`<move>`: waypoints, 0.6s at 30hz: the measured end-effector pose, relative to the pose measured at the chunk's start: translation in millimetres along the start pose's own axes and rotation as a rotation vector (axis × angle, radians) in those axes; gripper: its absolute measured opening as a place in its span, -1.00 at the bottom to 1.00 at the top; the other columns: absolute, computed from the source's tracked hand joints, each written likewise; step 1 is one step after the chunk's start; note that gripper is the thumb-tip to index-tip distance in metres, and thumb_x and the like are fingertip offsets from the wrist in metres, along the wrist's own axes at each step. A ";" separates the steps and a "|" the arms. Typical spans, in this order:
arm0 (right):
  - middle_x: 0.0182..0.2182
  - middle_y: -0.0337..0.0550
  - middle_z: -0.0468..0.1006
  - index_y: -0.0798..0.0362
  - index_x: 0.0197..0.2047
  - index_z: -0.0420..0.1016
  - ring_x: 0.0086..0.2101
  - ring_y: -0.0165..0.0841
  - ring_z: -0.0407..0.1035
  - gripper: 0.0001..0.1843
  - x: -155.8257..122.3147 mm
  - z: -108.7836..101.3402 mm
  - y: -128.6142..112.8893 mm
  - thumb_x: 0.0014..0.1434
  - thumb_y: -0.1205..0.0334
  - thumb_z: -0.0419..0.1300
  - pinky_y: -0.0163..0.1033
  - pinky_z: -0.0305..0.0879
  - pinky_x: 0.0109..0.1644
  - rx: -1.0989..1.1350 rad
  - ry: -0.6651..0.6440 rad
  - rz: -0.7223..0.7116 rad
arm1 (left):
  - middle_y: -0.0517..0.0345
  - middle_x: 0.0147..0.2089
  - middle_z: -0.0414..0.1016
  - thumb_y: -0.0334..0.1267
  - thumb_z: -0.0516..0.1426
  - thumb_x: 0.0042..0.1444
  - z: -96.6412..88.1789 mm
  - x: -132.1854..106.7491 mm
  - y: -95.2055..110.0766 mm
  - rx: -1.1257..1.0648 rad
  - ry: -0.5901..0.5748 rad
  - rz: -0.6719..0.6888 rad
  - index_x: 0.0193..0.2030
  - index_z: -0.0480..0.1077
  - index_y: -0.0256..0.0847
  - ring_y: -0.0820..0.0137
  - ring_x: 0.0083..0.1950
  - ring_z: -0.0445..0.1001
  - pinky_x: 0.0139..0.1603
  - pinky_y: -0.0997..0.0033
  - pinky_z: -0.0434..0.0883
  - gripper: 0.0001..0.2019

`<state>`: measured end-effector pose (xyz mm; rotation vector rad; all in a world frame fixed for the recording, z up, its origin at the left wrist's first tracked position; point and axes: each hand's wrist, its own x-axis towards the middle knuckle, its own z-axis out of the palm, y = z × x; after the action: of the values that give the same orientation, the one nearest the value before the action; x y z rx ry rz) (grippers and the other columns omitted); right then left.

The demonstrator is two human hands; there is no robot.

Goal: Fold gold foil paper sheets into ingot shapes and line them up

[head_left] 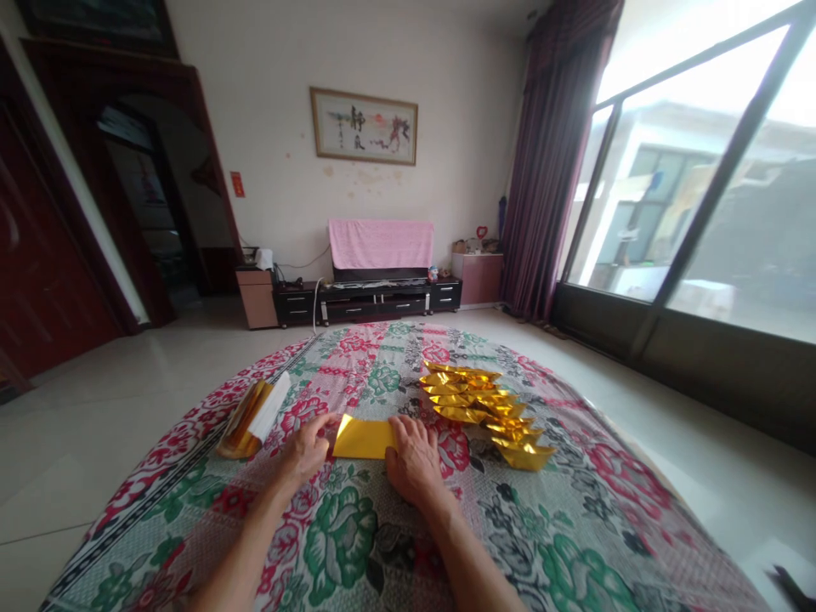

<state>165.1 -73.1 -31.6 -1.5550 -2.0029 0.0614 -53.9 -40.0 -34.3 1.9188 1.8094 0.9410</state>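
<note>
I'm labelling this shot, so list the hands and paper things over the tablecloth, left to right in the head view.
Paper pack → left hand → flat gold sheet → right hand → folded gold boats.

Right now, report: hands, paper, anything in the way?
Left fingers at left end of gold paper, right fingers on right end. Paper on flowered cloth. Folded gold shapes to right, apart.
</note>
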 end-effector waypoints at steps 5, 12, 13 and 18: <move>0.03 -0.08 0.35 0.00 0.06 0.25 0.00 -0.19 0.13 -0.51 -0.5 -1.0 -1.2 0.01 0.28 0.01 -0.10 -0.06 0.07 -0.008 0.003 -0.010 | 0.08 -0.10 0.54 -0.30 -0.02 0.07 9.2 -2.3 13.9 0.102 0.106 0.066 -0.06 0.43 -0.14 0.32 -0.06 0.45 0.02 0.36 0.31 -0.68; -0.04 -0.04 0.40 0.04 0.07 0.24 -0.02 -0.20 0.17 -0.47 1.9 -0.7 -0.3 -0.04 0.28 0.02 -0.11 -0.04 0.06 0.035 0.016 0.010 | 0.11 -0.14 0.52 -0.42 0.05 -0.04 17.6 -3.2 13.6 0.034 0.062 0.092 0.05 0.34 -0.16 0.39 -0.14 0.45 -0.04 0.44 0.34 -0.55; -0.06 -0.04 0.41 0.04 0.07 0.25 -0.02 -0.20 0.18 -0.46 2.2 -0.2 0.4 -0.05 0.28 0.03 -0.11 -0.04 0.06 0.049 0.015 0.009 | 0.11 -0.14 0.52 -0.44 0.03 -0.04 18.9 -3.1 13.3 0.016 0.058 0.094 0.06 0.33 -0.16 0.40 -0.15 0.45 -0.05 0.44 0.34 -0.53; -0.10 -0.04 0.44 0.06 0.09 0.25 -0.04 -0.20 0.23 -0.41 3.9 4.5 4.1 -0.09 0.30 0.05 -0.10 -0.02 0.08 0.105 0.027 0.036 | 0.13 -0.14 0.51 -0.41 0.00 -0.05 19.2 -4.3 18.4 -0.077 0.092 0.087 0.05 0.35 -0.17 0.40 -0.13 0.45 -0.04 0.44 0.36 -0.54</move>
<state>166.0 -66.9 -35.3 -1.5179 -1.9196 0.1568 -27.3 -42.9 -37.2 1.9490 1.7244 1.1289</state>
